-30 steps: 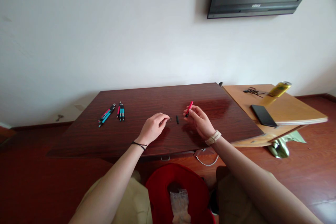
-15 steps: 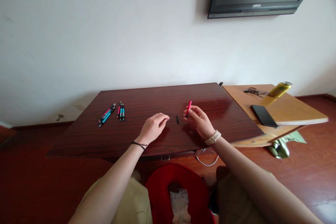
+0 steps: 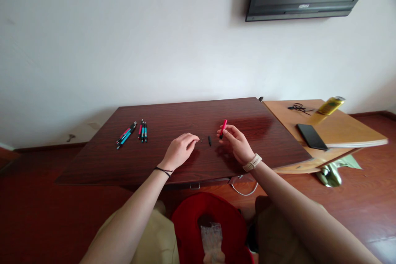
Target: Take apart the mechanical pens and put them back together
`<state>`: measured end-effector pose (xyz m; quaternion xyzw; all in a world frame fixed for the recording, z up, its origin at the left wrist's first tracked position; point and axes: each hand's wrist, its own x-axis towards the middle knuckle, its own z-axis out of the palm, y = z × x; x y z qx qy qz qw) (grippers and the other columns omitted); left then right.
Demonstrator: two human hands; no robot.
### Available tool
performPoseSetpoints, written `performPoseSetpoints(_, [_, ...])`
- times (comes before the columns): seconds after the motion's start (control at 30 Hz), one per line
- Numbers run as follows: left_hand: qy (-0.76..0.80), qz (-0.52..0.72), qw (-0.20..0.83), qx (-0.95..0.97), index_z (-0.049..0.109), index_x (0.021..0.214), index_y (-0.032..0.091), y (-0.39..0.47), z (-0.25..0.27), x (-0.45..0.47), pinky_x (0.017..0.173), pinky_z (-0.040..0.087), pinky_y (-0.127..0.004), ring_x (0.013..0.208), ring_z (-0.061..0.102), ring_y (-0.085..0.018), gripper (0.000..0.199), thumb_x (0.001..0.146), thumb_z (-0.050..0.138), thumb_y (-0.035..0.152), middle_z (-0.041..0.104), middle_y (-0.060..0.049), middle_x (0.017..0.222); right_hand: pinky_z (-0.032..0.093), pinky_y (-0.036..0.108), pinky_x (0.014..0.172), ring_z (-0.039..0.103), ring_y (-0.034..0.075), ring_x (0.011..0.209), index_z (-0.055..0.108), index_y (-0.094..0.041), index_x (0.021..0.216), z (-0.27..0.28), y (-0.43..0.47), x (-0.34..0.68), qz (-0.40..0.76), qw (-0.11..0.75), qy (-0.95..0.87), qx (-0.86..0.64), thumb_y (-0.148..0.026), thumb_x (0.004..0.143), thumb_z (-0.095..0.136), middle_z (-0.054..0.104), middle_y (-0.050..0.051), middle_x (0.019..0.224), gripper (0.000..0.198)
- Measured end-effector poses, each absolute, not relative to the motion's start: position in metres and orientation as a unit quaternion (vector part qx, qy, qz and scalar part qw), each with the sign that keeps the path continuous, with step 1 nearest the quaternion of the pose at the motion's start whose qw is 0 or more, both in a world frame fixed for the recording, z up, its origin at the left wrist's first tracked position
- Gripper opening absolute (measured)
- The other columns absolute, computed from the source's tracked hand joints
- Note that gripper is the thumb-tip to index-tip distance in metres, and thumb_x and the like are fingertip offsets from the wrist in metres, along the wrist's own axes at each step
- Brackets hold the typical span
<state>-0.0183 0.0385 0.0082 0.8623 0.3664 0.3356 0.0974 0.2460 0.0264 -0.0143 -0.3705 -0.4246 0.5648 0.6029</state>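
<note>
My right hand (image 3: 238,144) grips a pink pen barrel (image 3: 223,127) with a black lower end, between thumb and fingers, its pink end tilted up. My left hand (image 3: 181,148) is closed in a pinch low over the table; whatever is between its fingertips is too small to make out. Just right of those fingertips is a tiny thin part (image 3: 202,140), which looks like a spring. A short black pen piece (image 3: 209,140) lies on the dark wooden table (image 3: 173,115) between my two hands.
Several pink and blue pens lie on the left in two groups, one slanted (image 3: 126,135) and one upright in view (image 3: 143,131). A side table (image 3: 346,130) on the right bears a phone (image 3: 311,136), a black cable (image 3: 299,108) and a yellow can (image 3: 331,106).
The pink barrel in my right hand has tipped slightly to the right. My left hand stays almost still.
</note>
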Motion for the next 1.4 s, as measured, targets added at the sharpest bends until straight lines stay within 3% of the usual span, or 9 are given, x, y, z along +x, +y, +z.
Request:
performPoseSetpoints(0.33, [0.37, 0.335, 0.09, 0.862, 0.071, 0.108, 0.025, 0.039, 0.008, -0.021, 0.09, 0.056, -0.033, 0.098, 0.072, -0.02, 0.02, 0.104, 0.056, 0.013, 0.076, -0.003, 0.105, 0.06, 0.037, 0.095, 0.071, 0.02, 0.102, 0.071, -0.027, 0.112, -0.016, 0.026, 0.25, 0.557, 0.603, -0.439, -0.367, -0.051, 0.088, 0.084, 0.077, 0.004, 0.112, 0.037])
performPoseSetpoints(0.63, [0.383, 0.337, 0.08, 0.856, 0.071, 0.109, 0.025, 0.041, 0.008, -0.028, 0.092, 0.057, -0.036, 0.099, 0.072, -0.021, 0.02, 0.105, 0.054, 0.016, 0.076, -0.004, 0.107, 0.061, 0.033, 0.082, 0.071, 0.021, 0.102, 0.07, -0.028, 0.113, -0.011, 0.022, 0.251, 0.547, 0.586, -0.458, -0.384, -0.053, 0.088, 0.083, 0.076, 0.005, 0.115, 0.038])
performPoseSetpoints(0.77, [0.408, 0.34, 0.067, 0.844, 0.071, 0.109, 0.025, 0.044, 0.007, -0.034, 0.094, 0.057, -0.037, 0.1, 0.072, -0.022, 0.019, 0.104, 0.055, 0.017, 0.076, -0.005, 0.107, 0.06, 0.033, 0.084, 0.071, 0.021, 0.103, 0.07, -0.027, 0.114, -0.013, 0.022, 0.253, 0.536, 0.581, -0.47, -0.393, -0.053, 0.089, 0.08, 0.077, 0.006, 0.115, 0.038])
performPoseSetpoints(1.13, [0.455, 0.342, 0.058, 0.82, 0.071, 0.115, 0.022, 0.057, 0.007, -0.078, 0.101, 0.056, -0.04, 0.108, 0.071, -0.022, 0.047, 0.088, 0.043, -0.003, 0.075, -0.006, 0.116, 0.06, 0.038, 0.095, 0.071, 0.021, 0.105, 0.068, -0.028, 0.117, -0.021, 0.023, 0.261, 0.517, 0.579, -0.5, -0.384, -0.054, 0.093, 0.077, 0.077, 0.005, 0.117, 0.037])
performPoseSetpoints(1.4, [0.462, 0.333, 0.047, 0.821, 0.072, 0.111, 0.023, 0.053, 0.001, -0.09, 0.1, 0.056, -0.039, 0.107, 0.071, -0.023, 0.031, 0.098, 0.048, 0.009, 0.075, -0.006, 0.113, 0.061, 0.038, 0.094, 0.07, 0.023, 0.11, 0.069, -0.028, 0.119, -0.022, 0.019, 0.264, 0.517, 0.561, -0.512, -0.395, -0.054, 0.093, 0.076, 0.076, 0.006, 0.117, 0.037])
